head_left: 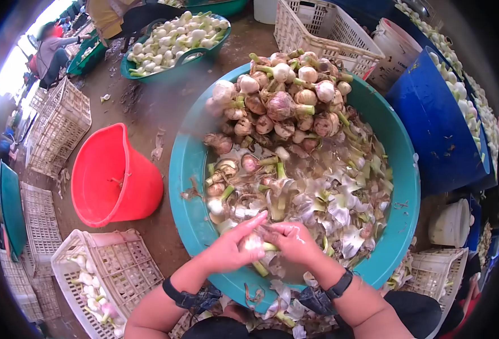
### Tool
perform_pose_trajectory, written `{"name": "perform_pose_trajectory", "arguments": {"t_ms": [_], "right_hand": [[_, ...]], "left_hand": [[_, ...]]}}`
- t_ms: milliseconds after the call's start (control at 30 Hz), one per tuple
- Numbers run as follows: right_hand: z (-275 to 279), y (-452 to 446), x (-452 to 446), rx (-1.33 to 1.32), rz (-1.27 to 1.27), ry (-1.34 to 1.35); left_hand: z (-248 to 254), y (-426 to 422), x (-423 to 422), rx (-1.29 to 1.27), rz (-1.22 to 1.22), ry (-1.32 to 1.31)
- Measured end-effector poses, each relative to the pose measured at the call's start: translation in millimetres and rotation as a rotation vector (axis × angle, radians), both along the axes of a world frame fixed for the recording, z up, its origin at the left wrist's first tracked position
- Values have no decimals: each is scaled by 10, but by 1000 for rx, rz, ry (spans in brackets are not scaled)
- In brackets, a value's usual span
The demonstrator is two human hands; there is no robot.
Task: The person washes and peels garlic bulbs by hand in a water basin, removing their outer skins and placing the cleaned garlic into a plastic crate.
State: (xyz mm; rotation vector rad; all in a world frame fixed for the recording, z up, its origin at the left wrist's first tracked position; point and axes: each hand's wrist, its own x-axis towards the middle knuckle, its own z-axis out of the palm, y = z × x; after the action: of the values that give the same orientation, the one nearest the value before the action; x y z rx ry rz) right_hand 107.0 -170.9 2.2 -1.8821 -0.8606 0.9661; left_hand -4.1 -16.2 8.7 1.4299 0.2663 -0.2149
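A wide teal basin (404,226) holds water, unpeeled garlic bulbs (280,104) heaped at its far side, and loose skins (340,203) floating at the right. Over its near edge, my left hand (232,243) is closed around a pale garlic bulb (253,244) whose green stem points right. My right hand (294,242) meets it, fingers pinched against the bulb's upper side, on what looks like its skin. The fingertips partly hide the bulb.
A red bucket (142,186) stands left of the basin, above a white crate (68,248) with peeled garlic. Farther back are a green tub (128,68) of peeled bulbs and a white crate (340,45). Blue barrels (430,118) stand right. A person (51,51) sits far left.
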Motion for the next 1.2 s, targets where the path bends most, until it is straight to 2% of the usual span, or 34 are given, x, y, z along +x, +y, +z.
{"name": "perform_pose_trajectory", "arguments": {"t_ms": [67,133,200,233,267,300,333,367,400,467,500,533,567,600,633,700,733,800,833,900,933,1000,1033,1100,1133,1167,1200], "right_hand": [[-200,-5,17,6,-326,768],[-192,-26,18,28,-395,850],[-140,-14,-10,65,-517,1024],[-90,-4,-40,128,-529,1067],[-34,-11,-75,126,-528,1073],[24,-14,-105,223,-533,1029],[72,-14,-128,321,-534,982],[101,-100,-95,258,-219,476],[52,-140,-121,262,-214,480],[-76,-208,-190,468,253,-226],[-26,-259,-160,302,352,-473],[-108,-363,-108,302,356,-471],[-180,-437,-43,40,440,-682],[-230,-477,-7,-230,519,-886],[-245,-514,21,-231,520,-886],[54,-376,115,-469,351,-808],[104,-296,113,-471,351,-806],[178,-100,43,132,-2,-510],[217,-7,-9,132,-4,-511],[268,143,-93,328,-121,-113],[235,168,-93,326,-117,-111],[145,211,-100,243,85,-270],[174,220,-146,80,-95,-125],[156,245,-183,100,-162,-139],[144,247,-199,121,-229,-155],[136,229,-242,230,-143,-273],[163,203,-228,229,-145,-269]], "left_hand": [[94,-20,3,591,-98,-431],[124,-22,19,639,-146,-409],[72,-10,-1,1029,-228,-479],[59,-7,-15,1027,-228,-471],[52,0,-23,815,-67,-366],[45,12,-27,605,90,-262],[9,16,-27,610,93,-258],[-48,10,-24,80,369,-157],[-73,13,-26,-457,626,-51],[-88,76,-30,-538,683,-19],[-149,119,-48,-608,743,39],[-189,136,-61,-681,801,99],[-196,133,-59,-566,833,148],[-215,137,-64,-568,835,146],[-240,142,-76,-551,805,143],[-232,132,-70,-536,771,144],[-187,118,-62,-525,732,187],[-113,86,-23,-512,688,231],[-83,57,18,-534,676,256],[-38,13,69,-556,667,281],[-24,-5,80,-565,603,271],[-34,-23,58,-574,541,266],[-44,-37,28,-615,508,227],[-58,-63,-7,-657,474,189],[-62,-77,-19,-480,475,143],[-64,-90,-31,-304,473,97],[-61,-100,-45,-128,468,52]]}}
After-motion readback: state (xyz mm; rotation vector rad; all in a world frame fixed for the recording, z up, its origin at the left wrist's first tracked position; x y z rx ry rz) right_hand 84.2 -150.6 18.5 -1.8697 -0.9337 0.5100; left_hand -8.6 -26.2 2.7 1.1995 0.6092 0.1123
